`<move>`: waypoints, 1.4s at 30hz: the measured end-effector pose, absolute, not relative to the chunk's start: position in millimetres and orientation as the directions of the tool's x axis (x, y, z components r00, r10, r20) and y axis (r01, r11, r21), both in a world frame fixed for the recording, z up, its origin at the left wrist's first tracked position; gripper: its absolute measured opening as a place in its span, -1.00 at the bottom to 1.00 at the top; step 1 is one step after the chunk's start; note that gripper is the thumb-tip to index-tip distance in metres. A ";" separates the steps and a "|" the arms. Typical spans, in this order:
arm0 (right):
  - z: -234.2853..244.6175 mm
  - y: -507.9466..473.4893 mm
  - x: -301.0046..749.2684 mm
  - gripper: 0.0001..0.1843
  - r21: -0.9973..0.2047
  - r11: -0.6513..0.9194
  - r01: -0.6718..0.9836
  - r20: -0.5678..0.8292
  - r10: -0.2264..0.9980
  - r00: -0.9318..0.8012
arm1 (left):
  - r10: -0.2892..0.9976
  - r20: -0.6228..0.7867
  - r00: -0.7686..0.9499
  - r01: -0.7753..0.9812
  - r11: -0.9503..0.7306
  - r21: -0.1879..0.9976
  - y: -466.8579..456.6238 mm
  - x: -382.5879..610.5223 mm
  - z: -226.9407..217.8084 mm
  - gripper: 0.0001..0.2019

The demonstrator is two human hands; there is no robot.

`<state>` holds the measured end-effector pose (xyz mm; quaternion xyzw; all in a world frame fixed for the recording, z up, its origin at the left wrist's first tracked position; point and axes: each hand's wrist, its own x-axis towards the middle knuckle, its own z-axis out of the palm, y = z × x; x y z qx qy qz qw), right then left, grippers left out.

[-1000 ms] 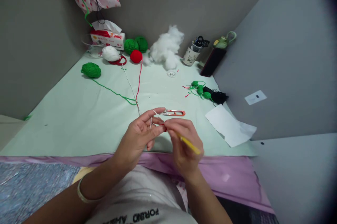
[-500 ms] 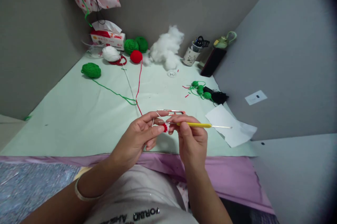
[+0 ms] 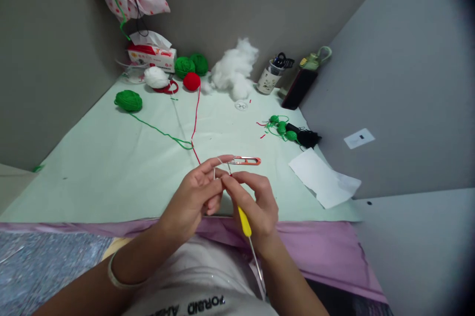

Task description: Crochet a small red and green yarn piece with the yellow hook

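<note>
My left hand [image 3: 196, 192] is closed, its thumb and fingers pinching a small crochet piece [image 3: 230, 174], of which only a speck of red shows. White yarn [image 3: 214, 173] loops over its raised index finger. My right hand [image 3: 256, 202] touches the left fingertips and is wrapped around a crochet hook with a yellow handle [image 3: 244, 221]. The hook's metal rear end slants down toward my shirt; its working tip is hidden by the fingers. Just beyond the hands, orange thread snips [image 3: 252, 161] lie on the table.
Toward the back of the table [image 3: 92, 172] are a white yarn ball [image 3: 156, 77], a red yarn ball [image 3: 192, 81], green yarn balls [image 3: 128, 101], fluffy stuffing [image 3: 233, 68] and a pen cup [image 3: 269, 81]. Green crocheted balls [image 3: 282, 127] and white paper [image 3: 322, 177] lie at right.
My right hand has turned and moved left against the left fingers. The hook has swung from pointing right to slanting down toward me. The red and white piece is now mostly covered.
</note>
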<state>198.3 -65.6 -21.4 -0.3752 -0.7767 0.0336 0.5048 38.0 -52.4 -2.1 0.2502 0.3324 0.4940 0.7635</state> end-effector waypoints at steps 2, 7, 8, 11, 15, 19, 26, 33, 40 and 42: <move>-20.6 -63.9 198.4 -0.64 -0.537 0.683 0.495 0.739 0.664 -0.113 | 0.880 -0.287 0.379 -0.620 0.471 0.628 -50.1 36.1 -1.0 -0.64; -15.9 -55.9 196.5 -0.76 -0.849 0.524 0.071 0.528 0.845 0.085 | 0.890 -0.253 0.379 -0.613 0.446 0.652 -48.8 34.7 2.1 -0.71; -15.8 -55.3 195.6 -0.78 -0.853 0.520 0.057 0.522 0.851 0.057 | 0.892 -0.240 0.384 -0.600 0.439 0.669 -49.8 35.9 2.0 -0.71; -17.4 -57.6 193.0 -0.75 -0.810 0.566 0.154 0.574 0.818 0.014 | 0.909 -0.198 0.366 -0.576 0.389 0.719 -52.5 40.9 -0.5 -0.71; -21.4 -64.0 194.7 -0.61 -0.596 0.673 0.438 0.712 0.695 -0.099 | 0.921 -0.227 0.317 -0.606 0.381 0.698 -51.9 43.3 -4.6 -0.66; -21.4 -61.5 201.3 -0.67 -0.659 0.644 0.388 0.695 0.719 -0.013 | 0.864 -0.298 0.406 -0.648 0.502 0.573 -47.2 38.7 -2.6 -0.67; -20.6 -54.0 194.1 -0.82 -0.886 0.459 -0.068 0.454 0.887 0.082 | 0.930 -0.231 0.284 -0.601 0.361 0.713 -50.6 38.9 2.6 -0.61; -21.7 -55.0 195.2 -0.84 -0.901 0.396 -0.174 0.376 0.916 0.138 | 0.880 -0.274 0.387 -0.613 0.468 0.637 -49.9 35.3 2.6 -0.54; -16.4 -53.1 199.1 -0.83 -0.883 0.243 -0.402 0.210 0.970 0.126 | 0.881 -0.253 0.400 -0.641 0.466 0.610 -48.8 32.3 2.6 -0.71; -17.7 -54.8 197.5 -0.82 -0.893 0.261 -0.366 0.243 0.965 0.096 | 0.902 -0.231 0.364 -0.621 0.420 0.661 -49.9 35.0 0.9 -0.70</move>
